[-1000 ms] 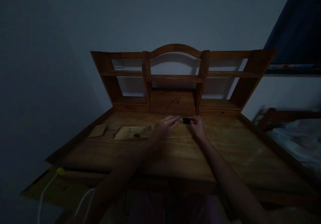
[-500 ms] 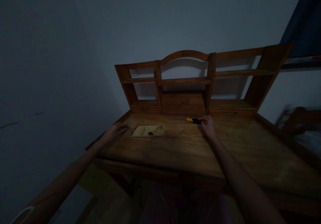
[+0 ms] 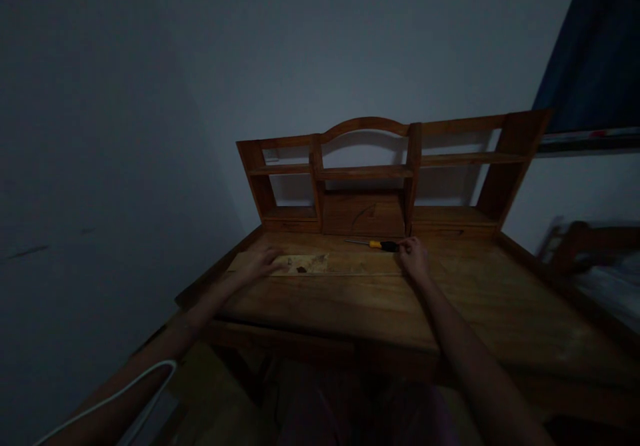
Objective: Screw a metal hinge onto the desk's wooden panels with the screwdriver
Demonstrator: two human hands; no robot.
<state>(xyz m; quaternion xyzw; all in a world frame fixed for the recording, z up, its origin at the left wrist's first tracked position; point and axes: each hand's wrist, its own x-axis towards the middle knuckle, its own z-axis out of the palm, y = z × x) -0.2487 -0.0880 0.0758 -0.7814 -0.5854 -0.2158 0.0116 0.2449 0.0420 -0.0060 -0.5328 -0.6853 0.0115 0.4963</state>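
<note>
A screwdriver with a yellow and black handle lies on the wooden desk, near the foot of the hutch. My right hand is closed on the black end of its handle. My left hand rests on the desk top at the left, fingers lying flat over the left end of a pale worn patch in the wood. It holds nothing. The room is dim and small details are hard to make out.
A wooden hutch with open shelves stands at the back of the desk against a grey wall. A white cable runs across my left forearm at the lower left. A bed or chair frame shows blurred at the right.
My left hand let go of the screwdriver, swung far left, then came back a little onto the pale patch. The right hand stayed on the handle, and the screwdriver now lies on the desk.
</note>
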